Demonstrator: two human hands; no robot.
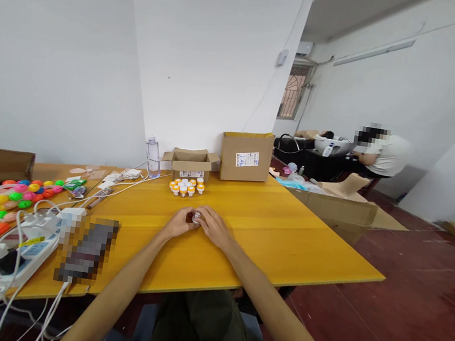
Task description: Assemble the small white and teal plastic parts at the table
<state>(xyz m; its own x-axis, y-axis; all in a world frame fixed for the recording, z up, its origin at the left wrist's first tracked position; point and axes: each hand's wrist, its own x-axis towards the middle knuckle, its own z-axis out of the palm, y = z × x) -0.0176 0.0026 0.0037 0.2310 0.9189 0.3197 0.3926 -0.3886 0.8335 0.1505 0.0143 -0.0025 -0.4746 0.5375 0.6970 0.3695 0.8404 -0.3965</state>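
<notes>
Over the middle of the table, my left hand (pixel 180 222) and my right hand (pixel 214 228) meet, fingers curled around a small whitish object (pixel 196 218) with darker marks. Most of it is hidden by the fingers, so its exact kind does not show. Just beyond my hands stands a tight cluster of small containers (pixel 183 187) with white tops and orange-yellow rims. Behind them is an open cardboard box (pixel 191 162) with its flaps spread; its inside is mostly hidden.
A taped cardboard box (pixel 245 159) and a clear bottle (pixel 153 157) stand by the wall. To the left lie a blurred dark device (pixel 89 252), a power strip (pixel 33 255) with tangled cables and colourful balloon-like pieces (pixel 16 196). A person (pixel 386 154) sits at the far right.
</notes>
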